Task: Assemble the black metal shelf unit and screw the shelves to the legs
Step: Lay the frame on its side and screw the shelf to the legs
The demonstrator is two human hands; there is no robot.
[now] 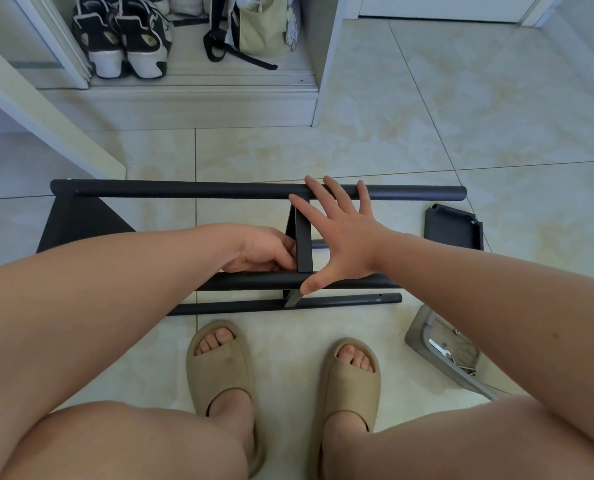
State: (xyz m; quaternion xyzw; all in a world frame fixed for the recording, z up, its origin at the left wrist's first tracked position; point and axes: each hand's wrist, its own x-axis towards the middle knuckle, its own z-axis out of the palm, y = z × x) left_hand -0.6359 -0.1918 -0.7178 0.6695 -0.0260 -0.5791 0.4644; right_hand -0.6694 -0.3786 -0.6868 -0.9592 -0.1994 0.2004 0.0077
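**A:** Black steel down on the tiles. The shelf unit (191, 190) lay on its side just ahead of the sandalled feet, with one end shelf (70, 223) already between the legs.

**B:** The left hand (268, 252) had its grip curled round the edge of the middle shelf (304, 244), standing it between the far leg (410, 192) and the near leg (271, 281).

**A:** The right hand (340, 237) was spread flat with no grip at all. Its fingertips were on the far leg and its thumb on the near one, bracing.

**B:** Here's the risk, I'd say. No screw showed at that joint, so the round tubes could roll, the holes could drift off line and the plate could tip.

**A:** The spare shelf (453, 230) and a grey plastic packet (441, 344) lay off to the right. A reach for either would drop that brace.
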